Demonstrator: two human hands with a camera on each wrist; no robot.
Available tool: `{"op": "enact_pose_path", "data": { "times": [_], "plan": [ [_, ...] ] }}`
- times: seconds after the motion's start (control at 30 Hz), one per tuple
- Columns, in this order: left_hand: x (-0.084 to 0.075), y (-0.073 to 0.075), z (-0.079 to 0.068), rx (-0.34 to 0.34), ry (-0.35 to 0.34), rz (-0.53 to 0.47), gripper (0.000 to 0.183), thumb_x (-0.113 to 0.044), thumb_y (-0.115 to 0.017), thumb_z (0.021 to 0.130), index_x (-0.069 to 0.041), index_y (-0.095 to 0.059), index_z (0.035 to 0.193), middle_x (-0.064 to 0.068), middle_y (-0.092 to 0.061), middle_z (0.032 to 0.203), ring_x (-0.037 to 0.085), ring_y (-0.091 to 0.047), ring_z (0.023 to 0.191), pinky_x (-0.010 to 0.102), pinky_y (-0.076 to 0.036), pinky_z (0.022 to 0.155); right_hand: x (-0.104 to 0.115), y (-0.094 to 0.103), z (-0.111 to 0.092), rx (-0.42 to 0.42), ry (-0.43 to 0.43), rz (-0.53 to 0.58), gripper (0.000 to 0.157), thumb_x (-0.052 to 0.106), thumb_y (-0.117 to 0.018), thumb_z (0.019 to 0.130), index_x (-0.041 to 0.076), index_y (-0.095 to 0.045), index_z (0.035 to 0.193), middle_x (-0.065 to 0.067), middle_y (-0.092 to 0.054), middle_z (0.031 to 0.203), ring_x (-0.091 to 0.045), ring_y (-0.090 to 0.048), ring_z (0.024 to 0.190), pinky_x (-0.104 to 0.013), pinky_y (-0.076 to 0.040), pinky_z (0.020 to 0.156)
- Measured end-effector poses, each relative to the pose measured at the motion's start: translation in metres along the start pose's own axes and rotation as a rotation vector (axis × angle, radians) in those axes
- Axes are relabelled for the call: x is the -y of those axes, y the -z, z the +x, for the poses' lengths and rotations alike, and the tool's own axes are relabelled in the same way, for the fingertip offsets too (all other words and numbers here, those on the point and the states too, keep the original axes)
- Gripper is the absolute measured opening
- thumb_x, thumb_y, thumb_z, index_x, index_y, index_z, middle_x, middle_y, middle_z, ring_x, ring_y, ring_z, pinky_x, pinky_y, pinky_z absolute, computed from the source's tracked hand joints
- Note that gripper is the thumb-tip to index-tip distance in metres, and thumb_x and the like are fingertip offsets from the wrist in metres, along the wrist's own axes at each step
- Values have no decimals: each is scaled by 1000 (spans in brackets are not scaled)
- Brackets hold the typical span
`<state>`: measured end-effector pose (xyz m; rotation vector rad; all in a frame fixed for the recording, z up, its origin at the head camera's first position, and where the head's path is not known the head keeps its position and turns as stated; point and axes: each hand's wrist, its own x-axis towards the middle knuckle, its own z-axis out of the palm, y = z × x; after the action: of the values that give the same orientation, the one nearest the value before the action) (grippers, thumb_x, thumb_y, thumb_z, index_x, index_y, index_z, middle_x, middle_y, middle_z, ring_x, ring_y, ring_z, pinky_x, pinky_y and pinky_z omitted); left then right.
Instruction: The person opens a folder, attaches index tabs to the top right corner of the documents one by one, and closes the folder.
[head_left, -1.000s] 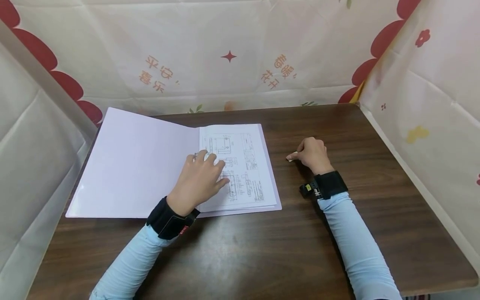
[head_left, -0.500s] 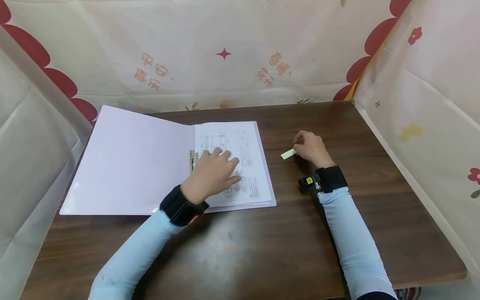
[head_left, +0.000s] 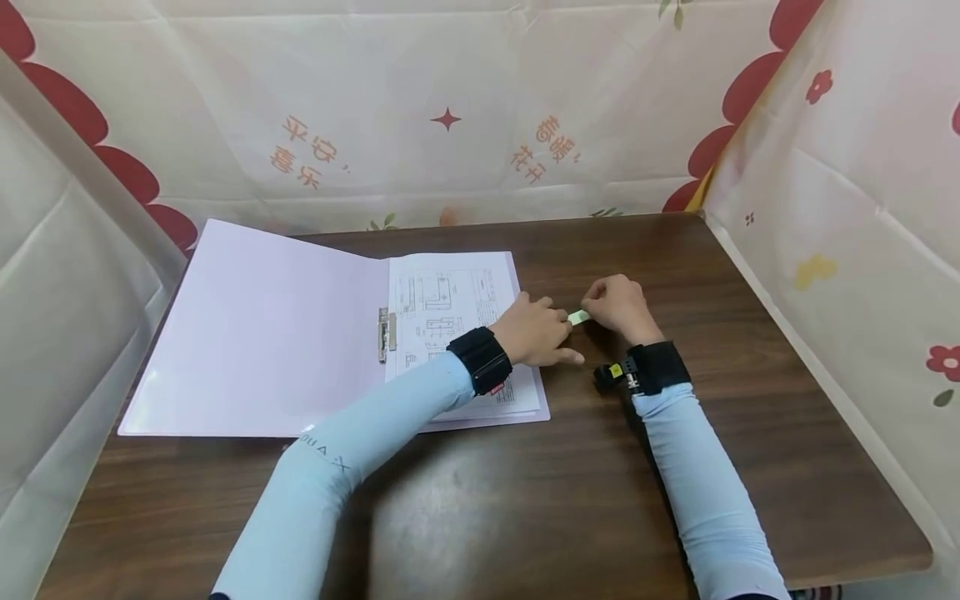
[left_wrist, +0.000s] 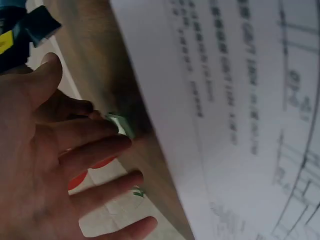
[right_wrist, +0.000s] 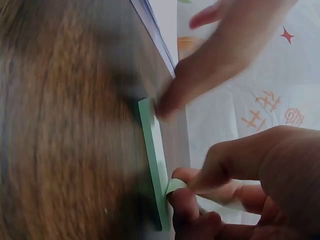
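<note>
My right hand (head_left: 619,308) pinches the end of a narrow pale green sticky-note pad (head_left: 578,317) just above the table. In the right wrist view, a curled end of the top note (right_wrist: 176,186) sits between thumb and fingers, with the rest of the pad (right_wrist: 154,162) stretching away from them. My left hand (head_left: 536,329) reaches across the open folder's right edge, its fingers extended and their tips right at the pad's other end. Underneath it lies a stack of printed technical drawings (head_left: 465,287), partly hidden by that hand and forearm.
The lilac folder (head_left: 277,342) lies open on the brown wooden table (head_left: 600,500), its blank cover spread to the left. A metal clip (head_left: 386,333) sits along its fold. Patterned cloth (head_left: 360,75) hangs behind and on both sides.
My left hand has moved right, off the middle of the drawings, to the sticky-note pad, uncovering the metal clip. The right hand stays near the same place, and the pad came into clearer view.
</note>
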<state>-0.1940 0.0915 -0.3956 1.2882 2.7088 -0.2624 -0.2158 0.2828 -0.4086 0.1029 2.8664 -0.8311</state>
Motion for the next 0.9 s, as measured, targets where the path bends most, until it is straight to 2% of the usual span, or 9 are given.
{"op": "enact_pose_path", "data": {
  "times": [0.23, 0.4, 0.57, 0.7, 0.9],
  "plan": [
    [0, 1, 3, -32, 10, 25, 64, -69, -39, 102, -21, -69, 132, -3, -65, 141, 18, -56, 129, 45, -44, 108, -2, 6, 3, -49, -20, -6, 22, 16, -77, 92, -2, -74, 105, -26, -64, 122, -38, -52, 103, -50, -46, 87],
    [-1, -1, 3, -43, 21, 5, 67, -71, -36, 102, -21, -71, 130, -3, -67, 139, 17, -56, 125, 46, -44, 106, -10, 8, 7, -60, -30, -4, 18, 13, -74, 93, -1, -74, 104, -27, -64, 124, -38, -52, 103, -52, -45, 89],
    [-3, -8, 5, -54, 34, -21, 70, -73, -30, 102, -22, -76, 120, -5, -67, 138, 16, -55, 119, 46, -43, 103, -17, 8, 9, -56, -51, -2, 20, 15, -72, 95, -2, -74, 106, -27, -63, 123, -39, -55, 104, -52, -47, 87],
    [-4, -9, 4, -51, 44, -17, 73, -74, -28, 102, -22, -75, 122, -5, -67, 138, 16, -54, 117, 45, -42, 101, -30, 13, 10, -128, -70, 2, 24, 17, -69, 96, -3, -73, 109, -28, -65, 119, -40, -56, 101, -51, -47, 83],
    [-6, -7, 2, -46, 58, -36, 75, -76, -30, 100, -20, -72, 128, -3, -65, 141, 18, -52, 123, 49, -42, 106, -45, 35, 3, -224, -101, 63, 29, 18, -64, 100, -4, -70, 117, -30, -64, 123, -43, -55, 110, -55, -44, 91]
  ]
}}
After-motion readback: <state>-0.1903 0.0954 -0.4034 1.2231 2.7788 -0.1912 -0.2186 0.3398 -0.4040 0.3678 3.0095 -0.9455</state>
